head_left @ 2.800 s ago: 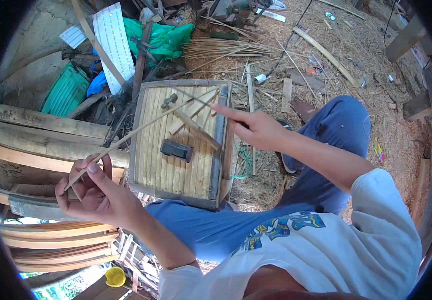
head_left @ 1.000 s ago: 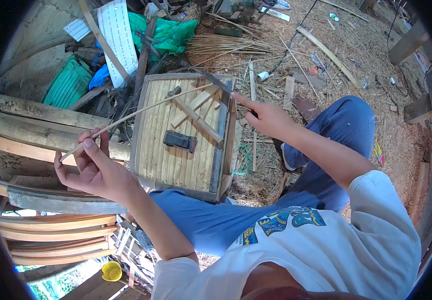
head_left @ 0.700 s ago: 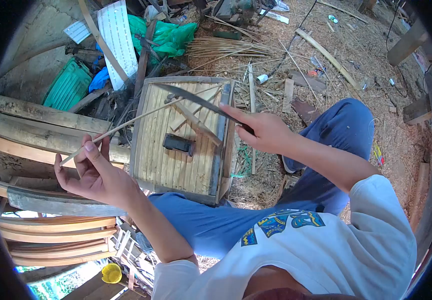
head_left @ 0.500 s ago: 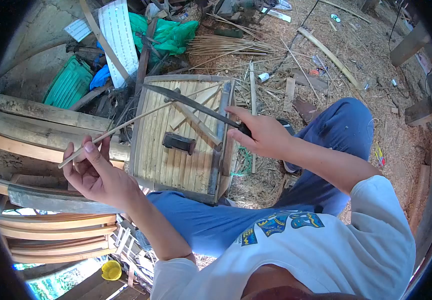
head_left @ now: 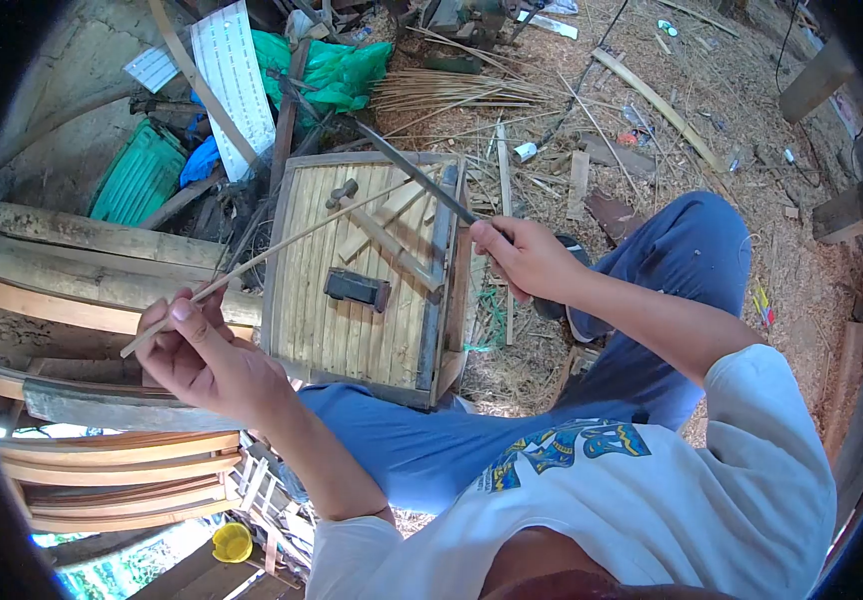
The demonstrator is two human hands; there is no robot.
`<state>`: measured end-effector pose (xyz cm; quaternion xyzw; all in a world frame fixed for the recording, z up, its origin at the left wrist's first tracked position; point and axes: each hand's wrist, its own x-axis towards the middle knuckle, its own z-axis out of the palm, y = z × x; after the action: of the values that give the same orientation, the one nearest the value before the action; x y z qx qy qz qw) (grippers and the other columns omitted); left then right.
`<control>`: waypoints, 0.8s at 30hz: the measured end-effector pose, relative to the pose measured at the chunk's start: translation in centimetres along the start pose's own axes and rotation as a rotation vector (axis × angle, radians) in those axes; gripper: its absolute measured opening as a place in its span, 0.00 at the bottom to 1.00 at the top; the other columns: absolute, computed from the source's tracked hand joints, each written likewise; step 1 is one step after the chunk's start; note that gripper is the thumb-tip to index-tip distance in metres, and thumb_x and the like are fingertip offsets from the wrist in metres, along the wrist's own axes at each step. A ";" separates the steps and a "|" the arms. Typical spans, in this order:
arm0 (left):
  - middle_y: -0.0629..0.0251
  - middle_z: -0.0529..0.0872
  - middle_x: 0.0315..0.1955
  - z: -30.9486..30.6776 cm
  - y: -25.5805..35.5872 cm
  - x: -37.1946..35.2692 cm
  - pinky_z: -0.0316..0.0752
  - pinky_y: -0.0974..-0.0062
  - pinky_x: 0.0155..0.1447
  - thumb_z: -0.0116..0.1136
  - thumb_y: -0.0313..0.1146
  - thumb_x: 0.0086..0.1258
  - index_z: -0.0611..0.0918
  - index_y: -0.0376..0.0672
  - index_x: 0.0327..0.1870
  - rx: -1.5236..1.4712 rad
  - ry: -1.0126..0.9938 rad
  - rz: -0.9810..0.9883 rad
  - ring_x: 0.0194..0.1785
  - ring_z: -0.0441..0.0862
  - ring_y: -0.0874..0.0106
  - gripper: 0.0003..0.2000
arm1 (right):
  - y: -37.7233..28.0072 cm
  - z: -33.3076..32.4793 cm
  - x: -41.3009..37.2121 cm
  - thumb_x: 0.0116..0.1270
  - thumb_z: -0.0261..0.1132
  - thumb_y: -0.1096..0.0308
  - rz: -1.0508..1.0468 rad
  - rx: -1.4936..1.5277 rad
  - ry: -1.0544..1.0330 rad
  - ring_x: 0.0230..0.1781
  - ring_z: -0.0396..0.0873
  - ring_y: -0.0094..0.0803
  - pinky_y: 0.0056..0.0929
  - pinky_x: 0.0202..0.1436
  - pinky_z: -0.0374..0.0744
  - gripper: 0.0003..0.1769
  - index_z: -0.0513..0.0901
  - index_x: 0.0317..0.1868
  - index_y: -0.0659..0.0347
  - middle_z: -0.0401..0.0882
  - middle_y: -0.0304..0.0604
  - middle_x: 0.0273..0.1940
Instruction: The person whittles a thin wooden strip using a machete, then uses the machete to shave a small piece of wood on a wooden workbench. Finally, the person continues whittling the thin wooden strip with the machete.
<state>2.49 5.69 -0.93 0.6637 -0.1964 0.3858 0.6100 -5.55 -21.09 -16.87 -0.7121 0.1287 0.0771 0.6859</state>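
My left hand (head_left: 212, 365) pinches a thin wooden strip (head_left: 282, 243) near its lower end; the strip slants up to the right over a slatted bamboo surface (head_left: 302, 300). My right hand (head_left: 524, 262) is closed around the handle of a long dark blade (head_left: 407, 166), which points up and left and crosses the strip's far end. On the slatted surface, below the strip, lie a hammer (head_left: 382, 235) with a light handle, a flat wood piece (head_left: 360, 242) beside it and a dark metal block (head_left: 357, 288).
Long curved poles (head_left: 102, 285) lie at the left. A bundle of thin strips (head_left: 442, 92), a green plastic bag (head_left: 337, 75) and a green ribbed container (head_left: 140, 172) sit beyond the slatted surface. A yellow cup (head_left: 233, 542) is at bottom left.
The blade has swung more upright, its tip moving right and up. My right hand has turned and shifted slightly right. My left hand and the strip have moved slightly.
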 end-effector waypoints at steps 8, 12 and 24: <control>0.58 0.83 0.50 -0.6 -0.3 0.5 0.93 0.70 0.50 0.55 0.34 0.84 0.75 0.37 0.56 -0.082 -0.008 -0.048 0.51 0.85 0.71 0.10 | -0.9 -0.2 1.0 0.78 0.64 0.42 0.221 0.350 0.076 0.12 0.70 0.22 0.28 0.16 0.71 0.25 0.79 0.46 0.60 0.71 0.32 0.23; 0.59 0.84 0.52 -2.0 -0.2 1.0 0.91 0.67 0.56 0.54 0.35 0.84 0.76 0.38 0.60 -0.195 0.046 -0.070 0.53 0.85 0.71 0.12 | -1.7 -1.9 1.6 0.73 0.69 0.40 0.253 0.582 0.194 0.15 0.70 0.19 0.28 0.21 0.72 0.27 0.80 0.48 0.58 0.70 0.30 0.24; 0.62 0.85 0.54 -2.4 -3.2 1.8 0.91 0.74 0.55 0.55 0.33 0.84 0.76 0.36 0.66 -0.408 0.135 -0.344 0.53 0.86 0.70 0.16 | -4.4 -7.2 1.4 0.76 0.68 0.56 0.076 1.024 0.433 0.18 0.69 0.20 0.28 0.25 0.74 0.12 0.78 0.45 0.53 0.73 0.28 0.27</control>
<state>5.31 8.98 -1.76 0.5235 -0.1134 0.2725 0.7993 -3.42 -28.29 -12.74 -0.2823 0.3133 -0.1189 0.8989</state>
